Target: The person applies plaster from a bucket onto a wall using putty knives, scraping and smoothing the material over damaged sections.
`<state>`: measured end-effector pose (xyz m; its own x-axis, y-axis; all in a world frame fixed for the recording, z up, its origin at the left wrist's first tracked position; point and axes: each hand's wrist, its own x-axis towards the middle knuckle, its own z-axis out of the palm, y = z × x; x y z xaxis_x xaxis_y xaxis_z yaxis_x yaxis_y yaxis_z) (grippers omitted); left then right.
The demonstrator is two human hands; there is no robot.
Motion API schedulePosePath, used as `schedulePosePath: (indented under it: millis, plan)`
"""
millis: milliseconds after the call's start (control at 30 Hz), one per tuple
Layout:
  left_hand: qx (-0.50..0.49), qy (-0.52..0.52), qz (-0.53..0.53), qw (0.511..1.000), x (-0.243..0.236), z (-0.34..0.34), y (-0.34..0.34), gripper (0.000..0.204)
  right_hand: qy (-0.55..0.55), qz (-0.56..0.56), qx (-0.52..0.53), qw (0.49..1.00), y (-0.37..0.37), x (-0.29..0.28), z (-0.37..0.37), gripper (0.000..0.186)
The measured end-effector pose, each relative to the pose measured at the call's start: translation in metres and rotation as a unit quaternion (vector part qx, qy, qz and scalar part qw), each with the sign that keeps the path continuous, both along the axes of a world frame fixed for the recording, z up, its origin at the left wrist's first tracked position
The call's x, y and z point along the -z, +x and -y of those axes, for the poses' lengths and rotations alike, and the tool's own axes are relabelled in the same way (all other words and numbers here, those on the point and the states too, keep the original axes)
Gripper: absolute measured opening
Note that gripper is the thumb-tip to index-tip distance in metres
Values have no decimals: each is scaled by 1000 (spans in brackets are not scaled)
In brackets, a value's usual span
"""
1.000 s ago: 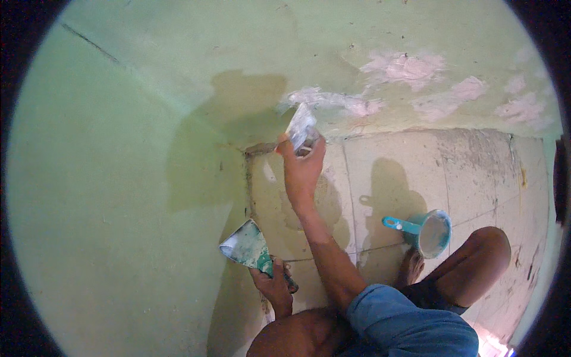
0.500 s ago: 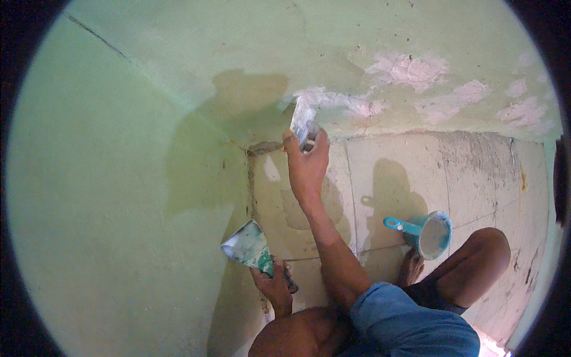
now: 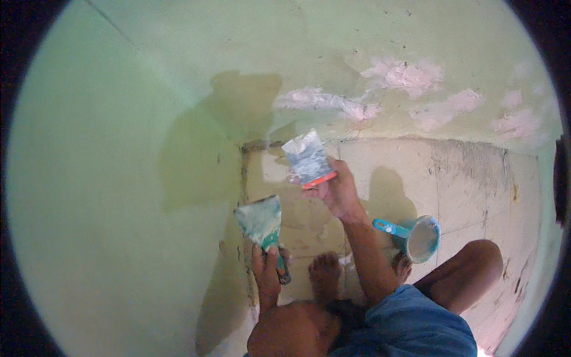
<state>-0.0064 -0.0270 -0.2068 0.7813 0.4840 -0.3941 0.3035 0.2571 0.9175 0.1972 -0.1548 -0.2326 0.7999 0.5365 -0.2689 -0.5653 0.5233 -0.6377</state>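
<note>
My right hand (image 3: 340,193) grips a putty knife (image 3: 309,157) with a wide metal blade and an orange band at its base. White paste smears the blade, which is lifted off the wall with its edge pointing up. Lower and to the left, my left hand (image 3: 267,268) is closed on the green handle of a second scraper (image 3: 262,220), its broad blade stained pale green and white. A fresh white streak of filler (image 3: 318,100) lies along the bottom of the green wall, beyond both tools.
A turquoise dipper (image 3: 423,239) with pale paste inside stands on the tiled floor by my foot. More pinkish-white filler patches (image 3: 410,77) mark the wall at right. The side wall (image 3: 119,196) meets the floor close to my left hand.
My right hand has drawn its putty knife back from the wall and turned the blade face into view. My left hand has raised its scraper slightly and brought it rightward, nearer the other.
</note>
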Motion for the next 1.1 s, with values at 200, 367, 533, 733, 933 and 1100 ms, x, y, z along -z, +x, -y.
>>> schedulePosePath:
  millis: [200, 367, 533, 733, 933, 1100]
  plan:
    - [65, -25, 66, 995, -18, -7, 28, 24, -61, 113, -49, 990, 10, -39, 55, 59]
    - [141, -42, 62, 987, -24, -17, 32, 24, -133, 250, -76, 956, 12, -56, 78, 35]
    - [226, -122, 72, 964, -39, -29, 41, 22, -317, 457, -28, 831, 2, -80, 77, 36]
    - [302, -137, 92, 939, -48, -41, 52, 21, -392, 721, -5, 572, 8, -87, 68, 59]
    - [260, -74, 121, 955, -25, -36, 47, 24, -549, 735, 15, 398, 37, -50, 94, 46]
    - [233, 131, 100, 958, 1, -32, 46, 23, -443, 251, -54, 859, 23, -50, 124, 35]
